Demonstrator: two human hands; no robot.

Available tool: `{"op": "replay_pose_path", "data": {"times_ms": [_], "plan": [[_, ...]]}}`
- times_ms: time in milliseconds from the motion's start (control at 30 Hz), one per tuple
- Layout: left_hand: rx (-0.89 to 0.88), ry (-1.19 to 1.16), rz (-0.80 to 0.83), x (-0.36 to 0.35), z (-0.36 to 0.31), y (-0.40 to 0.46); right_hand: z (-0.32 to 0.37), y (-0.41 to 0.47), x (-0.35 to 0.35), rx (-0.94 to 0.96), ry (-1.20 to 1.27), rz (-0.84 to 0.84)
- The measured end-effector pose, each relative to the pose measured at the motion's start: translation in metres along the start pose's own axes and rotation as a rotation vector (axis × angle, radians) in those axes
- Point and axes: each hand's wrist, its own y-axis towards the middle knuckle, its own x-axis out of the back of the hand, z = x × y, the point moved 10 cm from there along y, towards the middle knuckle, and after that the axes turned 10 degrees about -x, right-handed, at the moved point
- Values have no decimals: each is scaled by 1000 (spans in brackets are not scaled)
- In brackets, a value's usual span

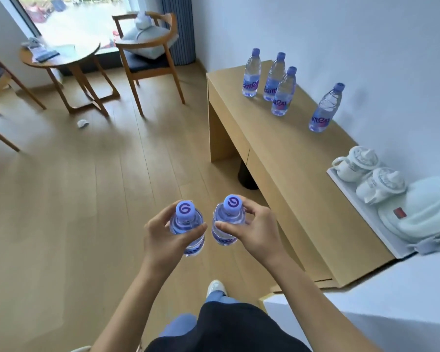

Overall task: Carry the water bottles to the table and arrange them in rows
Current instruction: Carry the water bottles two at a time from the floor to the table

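- Left hand [164, 236] is gripping a clear plastic bottle [187, 228]; its purple cap is showing a swirl logo.
- Right hand [258, 228] is clutching its twin [228, 223].
- Four labelled bottles [280, 91] are standing on the wooden bench [277, 153], up right of the hands; the label lettering is only partly legible.

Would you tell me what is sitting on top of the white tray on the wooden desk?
The white tray carries two lidded white cups and a white electric kettle. The kettle covers the tray's near end, so anything beneath it cannot be seen.

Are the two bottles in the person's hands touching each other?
Apart. The head view shows floor between the left-hand bottle and the right-hand bottle.
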Motion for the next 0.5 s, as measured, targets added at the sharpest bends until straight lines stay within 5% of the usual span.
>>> {"op": "replay_pose_path", "data": {"times_ms": [500], "plan": [[-51,-44,272,-95,67,283,13,233,55,-130,-1,-345]]}}
